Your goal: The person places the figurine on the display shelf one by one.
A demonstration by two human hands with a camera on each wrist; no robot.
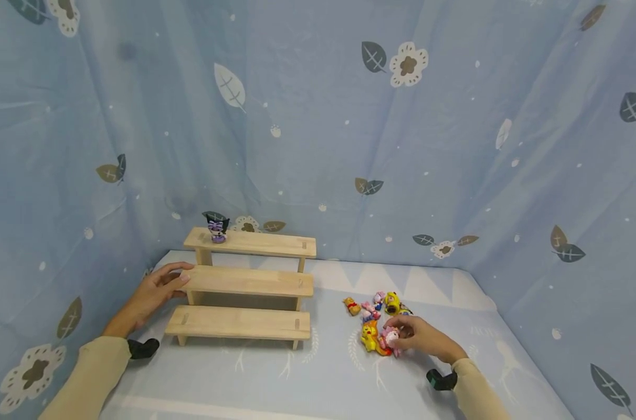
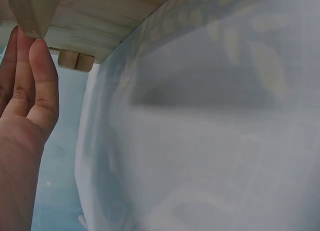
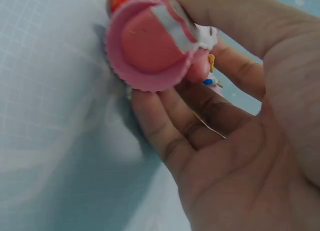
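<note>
At the left end of the middle step of a wooden three-step display stand [image 1: 247,281], my left hand [image 1: 152,293] touches the edge. In the left wrist view its fairly straight fingers [image 2: 45,76] reach up to the wood. My right hand [image 1: 423,338] pinches a pink figurine [image 3: 150,46] between thumb and fingers, low over the table. That figurine has a scalloped pink base, turned toward the right wrist camera. Close beside it in the head view lies a yellow-and-orange figurine [image 1: 369,336].
A black-and-purple figurine [image 1: 217,230] stands on the top step, toward its left end. Beyond my right hand lie a small orange-brown bear figurine [image 1: 352,306], a pink-and-white figurine [image 1: 370,312] and a yellow figurine [image 1: 392,303]. Blue patterned cloth [image 1: 318,134] surrounds the table.
</note>
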